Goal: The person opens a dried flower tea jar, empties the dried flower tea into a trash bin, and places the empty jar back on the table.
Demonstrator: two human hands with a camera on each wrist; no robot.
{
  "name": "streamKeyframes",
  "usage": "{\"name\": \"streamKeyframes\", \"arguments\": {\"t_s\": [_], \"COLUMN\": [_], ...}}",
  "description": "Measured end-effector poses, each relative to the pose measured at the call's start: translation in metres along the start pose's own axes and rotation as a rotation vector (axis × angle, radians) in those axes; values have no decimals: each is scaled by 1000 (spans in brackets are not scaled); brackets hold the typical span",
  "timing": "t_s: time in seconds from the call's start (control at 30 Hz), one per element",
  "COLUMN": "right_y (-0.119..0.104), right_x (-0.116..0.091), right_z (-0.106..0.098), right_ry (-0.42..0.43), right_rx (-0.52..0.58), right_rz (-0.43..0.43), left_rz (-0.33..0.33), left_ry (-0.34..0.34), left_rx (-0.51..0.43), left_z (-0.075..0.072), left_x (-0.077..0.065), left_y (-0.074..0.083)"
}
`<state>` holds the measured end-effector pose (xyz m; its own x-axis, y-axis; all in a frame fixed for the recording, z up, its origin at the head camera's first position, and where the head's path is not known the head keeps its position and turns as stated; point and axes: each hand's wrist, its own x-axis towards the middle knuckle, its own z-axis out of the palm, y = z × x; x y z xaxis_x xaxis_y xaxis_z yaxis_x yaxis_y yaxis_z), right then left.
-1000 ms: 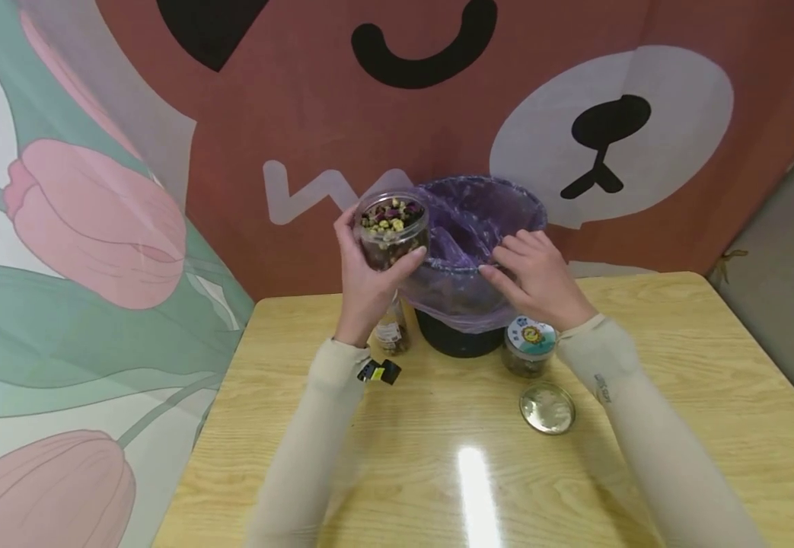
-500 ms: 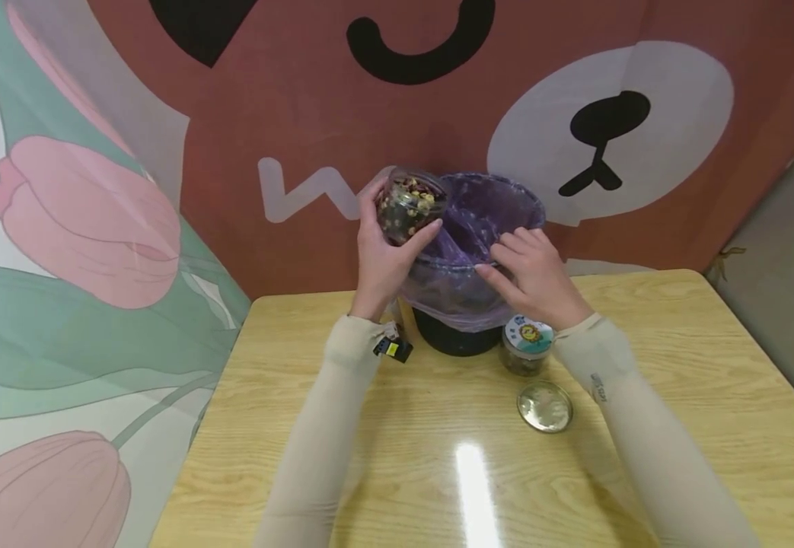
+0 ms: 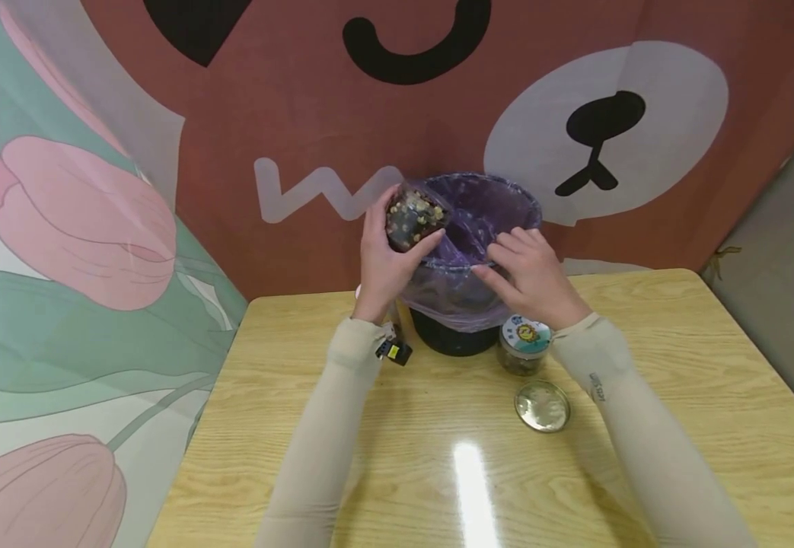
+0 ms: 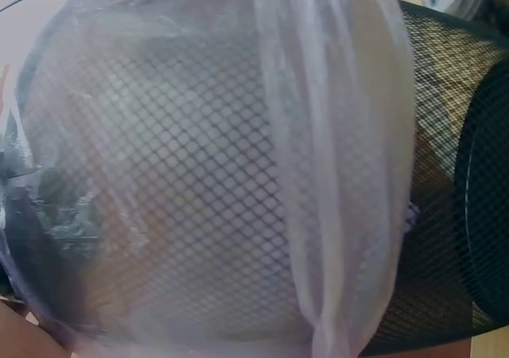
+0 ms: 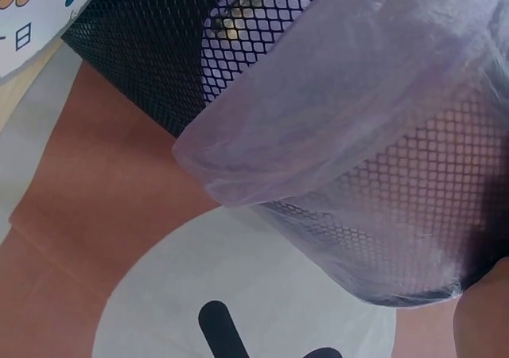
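In the head view my left hand (image 3: 384, 262) grips a clear plastic jar (image 3: 413, 217) of dried flowers, yellow buds among dark petals. The jar is tipped to the right, its mouth over the left rim of a black mesh trash bin (image 3: 454, 341). A translucent purple trash bag (image 3: 461, 293) lines the bin and folds over its outside. On the bin's front right rim, my right hand (image 3: 532, 278) holds the edge, thumb outside and fingers curled inward. The wrist views show mostly the bag (image 4: 342, 175) and mesh; small yellowish bits (image 5: 231, 32) show through the mesh in the right one.
A lidded jar (image 3: 523, 346) with a printed label stands right of the bin, below my right wrist. In front of it a round lid (image 3: 543, 406) lies on the wooden table (image 3: 424, 472). Behind the bin rises a printed wall cloth (image 3: 287, 114).
My left hand has moved right with the jar and tipped it from nearly upright toward the bin. The right hand keeps its place on the rim.
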<state>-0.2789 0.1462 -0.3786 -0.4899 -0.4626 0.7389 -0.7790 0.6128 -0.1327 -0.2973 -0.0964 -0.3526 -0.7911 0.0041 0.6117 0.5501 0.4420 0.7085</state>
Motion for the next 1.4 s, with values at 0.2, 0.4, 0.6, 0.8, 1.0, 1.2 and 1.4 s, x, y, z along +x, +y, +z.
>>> {"name": "streamKeyframes", "arguments": {"t_s": [0.2,0.4,0.6,0.8,1.0,1.2,1.4], "right_y": [0,-1,-1,-1,0,1,0], "right_x": [0,0,0,0,-1,0,0], "right_z": [0,-1,0,-1,0,1,0], "right_ry": [-13,-10,-6,-8,-6,-6,-5], "right_rx": [-10,-13,-12,-12,-16,-21,-21], "right_rz": [3,2,2,4,7,5,8], "left_rz": [36,23,9,-4,-36,-70,-63], "left_ry": [-3,-31,-60,-84,-114,-121,-118], "left_rx": [78,79,89,96,84,65,59], "left_z": [2,2,2,0,-1,-1,0], "left_x": [-2,-3,-2,-2,0,1,2], "left_y": [-1,-1,0,2,5,6,7]}}
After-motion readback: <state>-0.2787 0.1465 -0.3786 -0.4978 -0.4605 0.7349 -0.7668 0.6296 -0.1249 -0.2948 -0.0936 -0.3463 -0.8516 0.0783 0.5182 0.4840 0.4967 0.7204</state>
